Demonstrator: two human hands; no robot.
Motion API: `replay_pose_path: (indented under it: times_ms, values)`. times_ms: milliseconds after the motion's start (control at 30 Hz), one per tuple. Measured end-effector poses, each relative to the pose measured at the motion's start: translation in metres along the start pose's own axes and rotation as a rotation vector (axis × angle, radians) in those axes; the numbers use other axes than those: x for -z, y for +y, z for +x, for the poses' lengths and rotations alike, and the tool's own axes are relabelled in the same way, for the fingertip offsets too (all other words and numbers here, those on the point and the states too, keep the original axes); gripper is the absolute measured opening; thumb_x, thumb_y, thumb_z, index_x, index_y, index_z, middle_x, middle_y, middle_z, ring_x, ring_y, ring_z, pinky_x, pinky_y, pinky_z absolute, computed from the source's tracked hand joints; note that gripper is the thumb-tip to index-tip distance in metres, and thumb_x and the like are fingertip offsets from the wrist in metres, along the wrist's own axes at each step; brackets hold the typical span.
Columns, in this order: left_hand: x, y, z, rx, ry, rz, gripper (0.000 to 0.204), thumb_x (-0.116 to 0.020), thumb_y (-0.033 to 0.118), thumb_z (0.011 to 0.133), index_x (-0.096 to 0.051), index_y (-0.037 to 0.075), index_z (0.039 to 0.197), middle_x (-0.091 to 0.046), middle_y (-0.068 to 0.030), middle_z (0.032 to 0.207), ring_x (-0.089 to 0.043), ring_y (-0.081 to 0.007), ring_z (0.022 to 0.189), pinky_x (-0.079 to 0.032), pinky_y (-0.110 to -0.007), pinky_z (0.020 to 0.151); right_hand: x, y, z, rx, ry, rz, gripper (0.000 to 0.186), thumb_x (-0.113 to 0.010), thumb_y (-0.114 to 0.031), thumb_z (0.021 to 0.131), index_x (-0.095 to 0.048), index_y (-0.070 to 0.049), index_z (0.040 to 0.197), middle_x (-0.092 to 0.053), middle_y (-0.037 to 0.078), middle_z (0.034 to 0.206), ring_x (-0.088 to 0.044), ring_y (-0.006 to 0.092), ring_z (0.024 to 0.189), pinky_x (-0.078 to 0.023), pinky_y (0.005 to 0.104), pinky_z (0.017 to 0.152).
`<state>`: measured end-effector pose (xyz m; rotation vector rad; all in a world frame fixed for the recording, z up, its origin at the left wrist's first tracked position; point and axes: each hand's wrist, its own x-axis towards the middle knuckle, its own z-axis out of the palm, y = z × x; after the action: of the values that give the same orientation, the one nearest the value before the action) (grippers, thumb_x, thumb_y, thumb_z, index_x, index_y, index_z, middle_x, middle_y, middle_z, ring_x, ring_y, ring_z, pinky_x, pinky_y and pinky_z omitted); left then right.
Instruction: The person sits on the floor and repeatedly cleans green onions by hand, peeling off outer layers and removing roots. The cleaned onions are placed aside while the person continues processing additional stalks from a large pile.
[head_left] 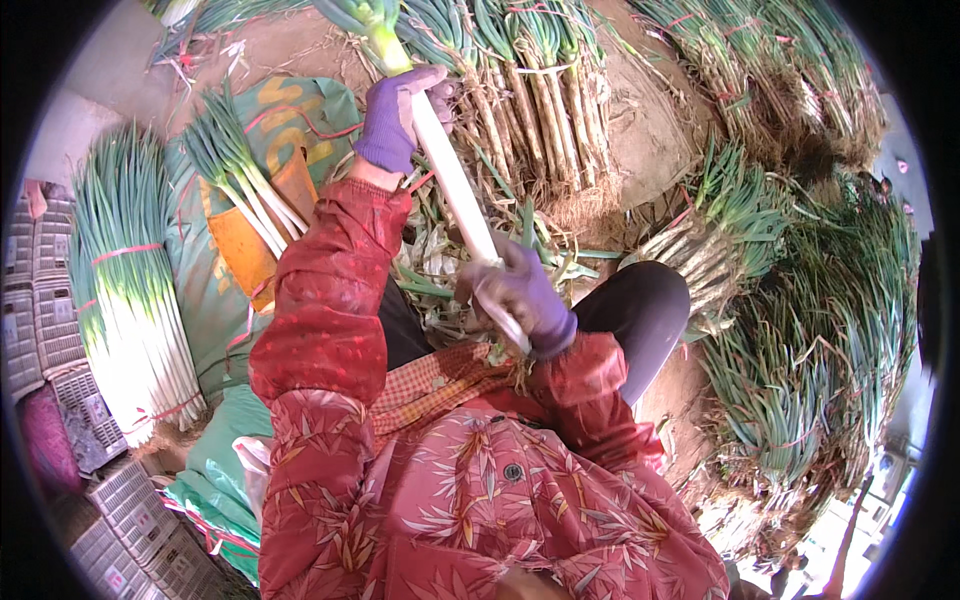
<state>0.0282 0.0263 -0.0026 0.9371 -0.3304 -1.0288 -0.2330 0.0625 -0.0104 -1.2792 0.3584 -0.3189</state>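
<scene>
Earthen floor (650, 130) is spread around the long onion stalk (452, 180), which is held slantwise above a checked cloth (430, 390). Nearest, the stalk's rooted lower end is gripped by the right hand (525, 295), its gloved fingers curled about the shaft and slightly blurred. Just below the stalk's green leaves, the shaft is clasped snugly by the left hand (395, 115). It is best kept straight between both grips, the upper hold firm and the lower pressure light, so that the white flesh is not bruised or snapped. Beneath the stalk, pale peelings (440, 318) are strewn; to its left, cleaner stalks (250, 200) are laid on a sack (190, 260). Beyond its right side, rooted bundles (560, 120) are gathered.
</scene>
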Motion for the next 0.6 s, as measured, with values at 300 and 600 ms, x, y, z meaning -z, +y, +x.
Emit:
replay_pose_path:
  times_ms: [300,600]
  values:
    - [0.038,0.010,0.040,0.000,0.087,-0.007,0.015,-0.068,0.010,0.078,-0.062,0.002,0.088,-0.059,-0.0049,0.069,-0.057,-0.0177,0.057,-0.052,-0.029,0.052,-0.016,-0.056,-0.095,-0.095,0.166,-0.617,0.045,-0.063,-0.009,0.082,-0.050,0.001,0.124,-0.057,0.002,0.065,-0.053,0.0065,0.055,-0.042,0.0224,0.049]
    - [0.089,0.036,0.056,-0.103,0.182,0.187,0.019,-0.068,0.021,0.080,-0.062,0.003,0.079,-0.058,-0.0060,0.065,-0.056,-0.0174,0.052,-0.046,-0.029,0.048,-0.009,-0.086,-0.213,-0.602,0.166,-0.621,0.041,-0.067,-0.018,0.078,-0.061,-0.002,0.115,-0.064,0.010,0.069,-0.061,0.0173,0.058,-0.048,0.0329,0.055]
